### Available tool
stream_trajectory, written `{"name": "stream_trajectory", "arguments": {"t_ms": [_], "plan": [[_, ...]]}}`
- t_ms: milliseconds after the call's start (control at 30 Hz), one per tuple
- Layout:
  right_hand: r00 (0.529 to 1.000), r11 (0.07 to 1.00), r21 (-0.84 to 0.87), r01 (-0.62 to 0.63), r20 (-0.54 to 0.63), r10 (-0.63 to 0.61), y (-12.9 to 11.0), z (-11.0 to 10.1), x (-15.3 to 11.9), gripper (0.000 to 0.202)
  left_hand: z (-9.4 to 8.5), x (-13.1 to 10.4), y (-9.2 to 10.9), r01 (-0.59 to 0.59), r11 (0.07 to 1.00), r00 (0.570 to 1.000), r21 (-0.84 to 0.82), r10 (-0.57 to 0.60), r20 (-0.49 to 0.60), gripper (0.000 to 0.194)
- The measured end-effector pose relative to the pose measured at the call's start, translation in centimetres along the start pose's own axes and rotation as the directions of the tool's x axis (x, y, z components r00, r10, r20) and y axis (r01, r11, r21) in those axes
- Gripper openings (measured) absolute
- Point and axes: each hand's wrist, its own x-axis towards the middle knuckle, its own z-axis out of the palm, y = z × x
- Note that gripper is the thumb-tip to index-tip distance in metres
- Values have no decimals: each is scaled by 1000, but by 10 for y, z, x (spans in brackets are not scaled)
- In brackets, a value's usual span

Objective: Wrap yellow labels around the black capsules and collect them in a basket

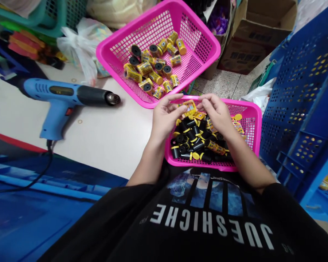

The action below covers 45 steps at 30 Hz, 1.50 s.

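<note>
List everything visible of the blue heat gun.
The heat gun has a blue, plastic-looking body with slots and a dark label, a red trigger, black barrel and metallic nozzle. It lies on its side on the pale table, nozzle pointing right; a black cord leaves the handle. Neither the left hand nor the right hand touches it.

A black, short-sleeved T-shirt (180, 249) with bold white lettering (221, 228), JUESHICHE, inverted from the wearer's view; hemward of the lettering, a blue, space-like graphic (215, 195), split into upright panels by black bars, with a pale round shape like a planet; a line of tiny white print (220, 178) at its hemward edge, illegible; small faint marks (287, 249) past the lettering's ends; a loose, plain black left sleeve (112, 207) and right sleeve (284, 207) flanking the lettering; bare forearms (146, 160) beyond both.
</note>
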Motion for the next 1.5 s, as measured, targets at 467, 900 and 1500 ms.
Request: {"name": "stream_trajectory", "arguments": {"t_ms": [467, 900, 1500], "plan": [[993, 989, -116, 91, 84, -82, 12, -2, 1, 35, -38, -7, -11, 69, 997, 994, 42, -65, -93, 32], [994, 974, 224, -20, 110, -5, 3, -35, -35, 39, -7, -14, -3, 19, 996, 986, 85, -33, 164, 35], [964, 628, 732, -265, 223, 146, 8, -10, -57, 54, 51, -37, -3, 36, 995, 956, -90, -8, 293, 37]]}}
